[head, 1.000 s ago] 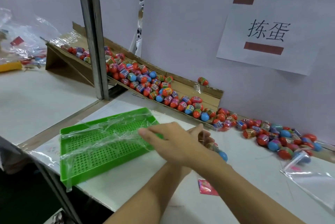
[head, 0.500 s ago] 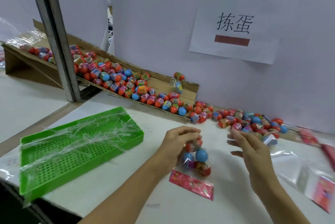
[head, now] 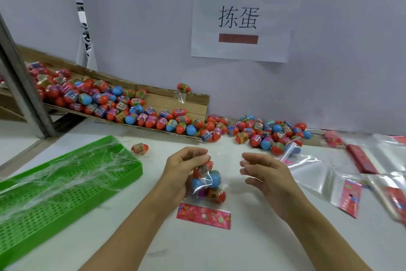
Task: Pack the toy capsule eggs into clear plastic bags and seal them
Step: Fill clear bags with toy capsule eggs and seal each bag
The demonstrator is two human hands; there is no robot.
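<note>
My left hand point(head: 182, 172) pinches the mouth of a clear plastic bag point(head: 208, 185) that holds several red and blue capsule eggs. The bag's pink printed header point(head: 203, 216) lies on the white table below it. My right hand point(head: 265, 174) hovers just right of the bag, fingers loosely curled, holding nothing. A heap of loose capsule eggs point(head: 259, 134) lies against the back wall. More eggs fill a sloping cardboard chute point(head: 193, 97) at the left. One stray egg point(head: 140, 149) sits beside the green tray.
A green perforated tray point(head: 55, 200) covered with crumpled clear film lies at the left. Empty clear bags with pink headers point(head: 349, 198) are spread at the right. A metal post point(head: 22, 95) stands at far left. A paper sign point(head: 240, 18) hangs on the wall.
The view swung right. My right hand drew back from the green tray and came over beside the bag. My left hand kept its pinch on the filled bag.
</note>
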